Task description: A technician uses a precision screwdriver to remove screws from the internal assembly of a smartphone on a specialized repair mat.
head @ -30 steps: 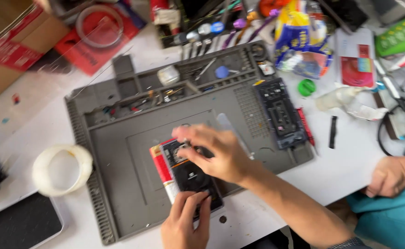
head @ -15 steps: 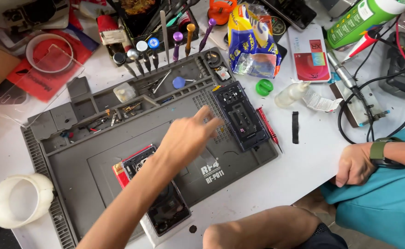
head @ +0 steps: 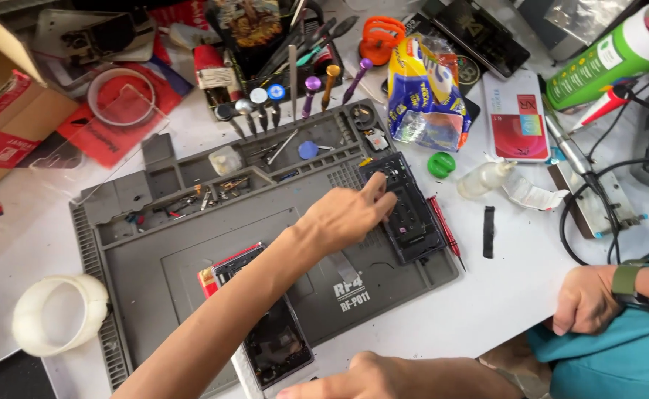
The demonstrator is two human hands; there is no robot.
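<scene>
My left hand [head: 347, 214] reaches from the lower left across a grey work mat [head: 191, 244]. Its forefinger touches the top of a black phone frame [head: 413, 222] lying on the mat's right side, and the other fingers are loosely curled with nothing in them. An opened dark phone [head: 276, 347] lies at the mat's front edge, partly on a red flat piece [head: 208, 281]. My right hand [head: 369, 377] lies at the bottom edge of the view, fingers pointing towards the phone's lower end. It is cut off, so its grip is unclear.
A red screwdriver [head: 445, 229] lies beside the black frame. Small screwdrivers [head: 310, 85], a yellow and blue bag [head: 424, 92], a green bottle [head: 609, 55] and cables crowd the back. A white tape roll [head: 58, 314] sits left. Another person's hand [head: 583, 299] rests at the right.
My left hand left the phone and moved up and right to the black frame. The view shifted, so the mat now sits further right and lower.
</scene>
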